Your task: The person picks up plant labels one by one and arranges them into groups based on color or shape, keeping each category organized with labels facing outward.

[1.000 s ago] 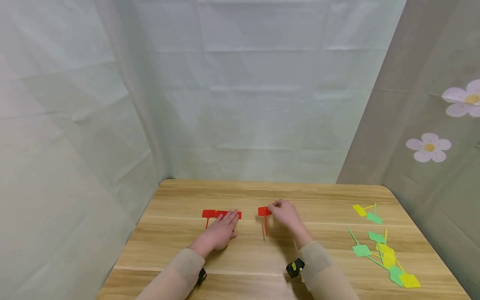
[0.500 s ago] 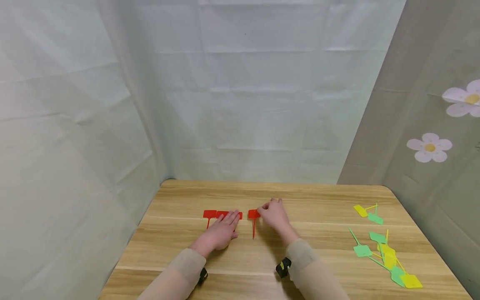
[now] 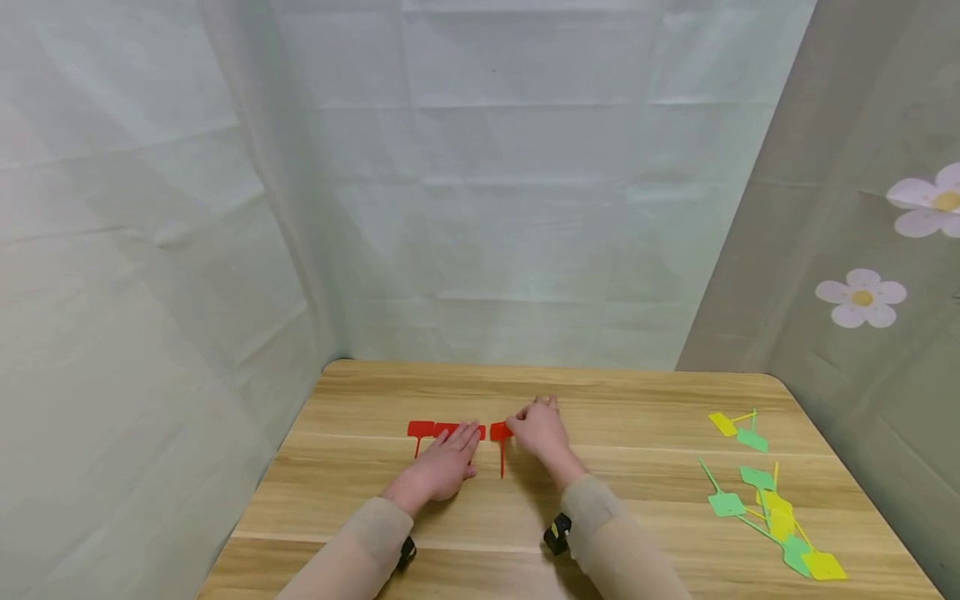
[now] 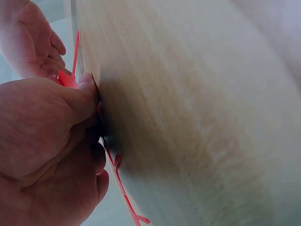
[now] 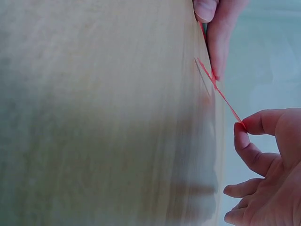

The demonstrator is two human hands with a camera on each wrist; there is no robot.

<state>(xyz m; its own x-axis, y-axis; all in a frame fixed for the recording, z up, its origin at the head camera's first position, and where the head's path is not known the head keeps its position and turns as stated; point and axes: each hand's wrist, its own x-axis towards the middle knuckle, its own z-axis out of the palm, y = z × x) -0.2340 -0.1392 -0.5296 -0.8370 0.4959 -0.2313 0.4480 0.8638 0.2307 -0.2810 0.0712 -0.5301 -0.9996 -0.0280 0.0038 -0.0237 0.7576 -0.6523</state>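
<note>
Several red marker cable ties lie side by side on the wooden table, their flat heads in a row. The leftmost red tie shows beside my left hand, which rests palm down with extended fingers across the heads of its neighbours. Part of those heads and their stems are hidden under that hand. Just right of the row, my right hand pinches another red marker cable tie by its head's right edge, between thumb and index finger. In the right wrist view, this tie slants up from the tabletop to the fingertips.
At the table's right side lie green cable ties and yellow ones in a loose, overlapping group. Farther back are one yellow tie and one green tie. Pale cloth hangs behind the wooden table.
My right hand has moved left, bringing the pinched red cable tie up close to the row. The left hand has stayed in place on the other red ties.
</note>
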